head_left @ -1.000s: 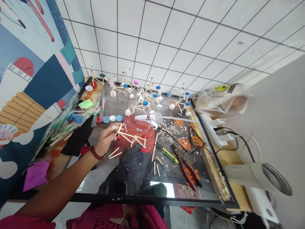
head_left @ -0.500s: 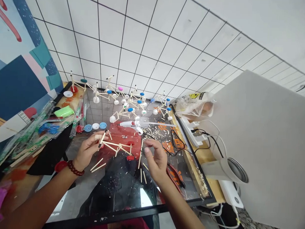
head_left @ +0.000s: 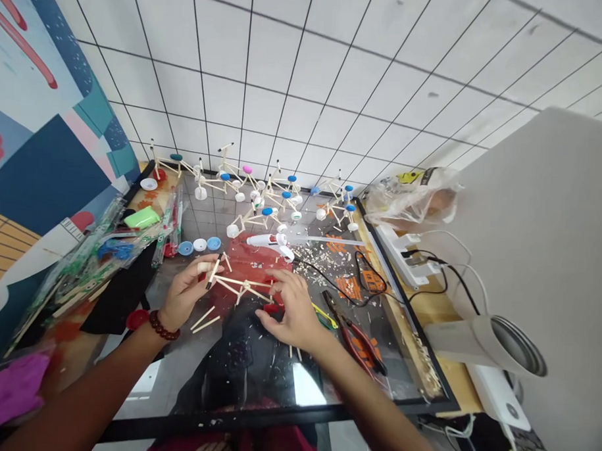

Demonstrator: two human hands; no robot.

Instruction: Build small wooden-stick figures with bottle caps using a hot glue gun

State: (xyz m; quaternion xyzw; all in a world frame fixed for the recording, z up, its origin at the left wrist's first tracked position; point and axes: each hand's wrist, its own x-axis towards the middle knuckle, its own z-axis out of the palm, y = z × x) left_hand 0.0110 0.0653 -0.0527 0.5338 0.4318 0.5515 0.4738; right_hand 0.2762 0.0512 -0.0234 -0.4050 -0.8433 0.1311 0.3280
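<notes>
A small stick model (head_left: 246, 285) of pale wooden sticks lies low over the table, with black-tipped ends at its left. My left hand (head_left: 183, 290) pinches it near the black-tipped crosspiece. At its other end are red bottle caps (head_left: 273, 308), partly covered by my right hand (head_left: 295, 311). The fingers and thumb of that hand are curved around the capped end. Two loose sticks (head_left: 206, 323) lie below the model. A white hot glue gun (head_left: 269, 243) with a clear glue stick in its back rests just beyond, on a red patch.
Several finished stick models (head_left: 266, 211) with blue and white caps stand along the tiled wall. Pliers (head_left: 354, 336) and a yellow-green cutter (head_left: 325, 315) lie at right, near a power strip (head_left: 403, 259). Bottle caps (head_left: 199, 244) and packaged materials (head_left: 117, 245) are at left.
My right hand has moved left from beside the loose sticks onto the model's red-capped end. My left hand still holds the black-tipped end. The camera view has shifted slightly.
</notes>
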